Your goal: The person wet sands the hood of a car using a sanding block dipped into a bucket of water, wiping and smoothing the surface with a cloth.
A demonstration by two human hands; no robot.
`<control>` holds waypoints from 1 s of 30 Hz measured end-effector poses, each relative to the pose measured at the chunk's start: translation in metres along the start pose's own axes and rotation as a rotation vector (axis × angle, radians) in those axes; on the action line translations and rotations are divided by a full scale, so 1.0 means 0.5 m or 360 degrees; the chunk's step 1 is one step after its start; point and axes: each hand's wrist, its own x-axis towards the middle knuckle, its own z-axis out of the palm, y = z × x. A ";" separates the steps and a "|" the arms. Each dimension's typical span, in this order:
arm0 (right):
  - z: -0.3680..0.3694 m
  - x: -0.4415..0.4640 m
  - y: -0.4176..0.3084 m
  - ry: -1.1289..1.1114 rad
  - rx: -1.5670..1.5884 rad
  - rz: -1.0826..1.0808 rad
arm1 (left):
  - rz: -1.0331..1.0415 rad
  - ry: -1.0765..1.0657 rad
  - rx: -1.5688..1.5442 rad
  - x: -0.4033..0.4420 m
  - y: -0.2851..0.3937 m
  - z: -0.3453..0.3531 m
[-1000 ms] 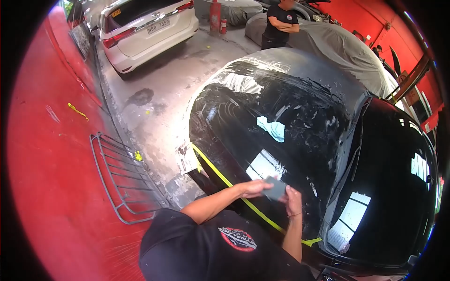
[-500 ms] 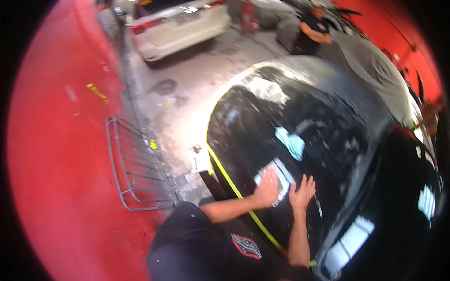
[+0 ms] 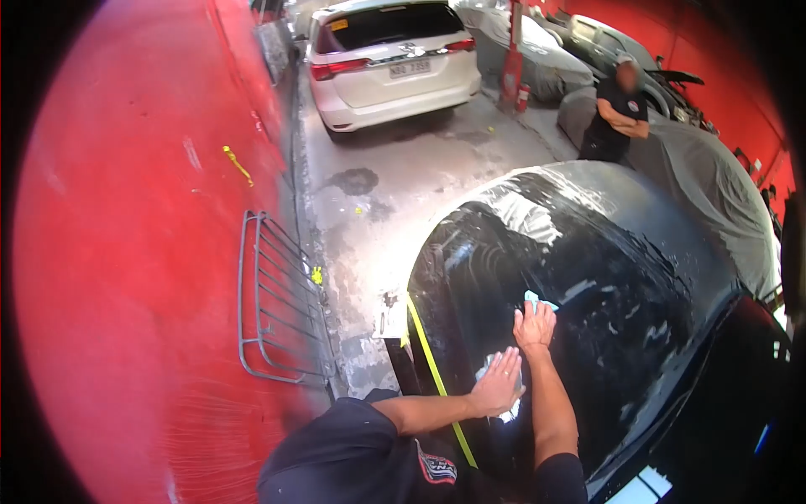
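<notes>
A glossy black car panel (image 3: 466, 294) with whitish smears lies in front of me, and yellow tape (image 3: 439, 378) runs along its left side. My left hand (image 3: 499, 384) rests flat on the panel, fingers stretched out. Around that hand shows a bright whitish patch; I cannot tell whether it is a reflection or a cloth. Farther forward, my right hand (image 3: 535, 327) has its fingers on a light-blue cloth (image 3: 537, 299). Most of the cloth is hidden beneath them, with parts sticking out beyond the fingertips.
A grey metal rack (image 3: 285, 311) leans by the red wall (image 3: 126, 252) at left. Behind the panel stands a white SUV (image 3: 395, 84). A person (image 3: 617, 118) with folded arms is at the back right, near a covered car (image 3: 705, 168). A red post (image 3: 511, 59) rises behind.
My right hand has reached forward onto the light-blue cloth, which lay loose ahead of it before. My left hand stays flat on the panel. The view has shifted, showing more of the SUV.
</notes>
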 end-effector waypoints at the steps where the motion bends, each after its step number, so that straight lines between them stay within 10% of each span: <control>1: -0.018 -0.004 -0.003 -0.0007 -0.0005 0.0026 | 0.0025 0.0062 0.0048 0.002 -0.005 0.004; 11: -0.169 -0.243 0.200 0.0128 -0.0125 0.0846 | 0.0051 0.0126 -0.0064 -0.010 -0.002 0.032; 14: -0.216 -0.233 0.219 0.0401 0.0676 0.1545 | -0.0030 0.0067 -0.0078 0.009 0.026 0.044; 20: -0.129 -0.136 0.023 0.0413 0.0546 0.0899 | 0.0216 -0.0101 -0.0041 0.177 0.040 0.066; 28: -0.219 -0.299 0.304 0.0764 -0.0241 0.1033 | 0.0154 -0.0223 0.0021 0.097 0.063 0.020; 30: -0.213 -0.314 0.337 0.0916 0.0186 0.1168 | 0.0755 -0.0347 -0.0141 0.064 0.026 -0.011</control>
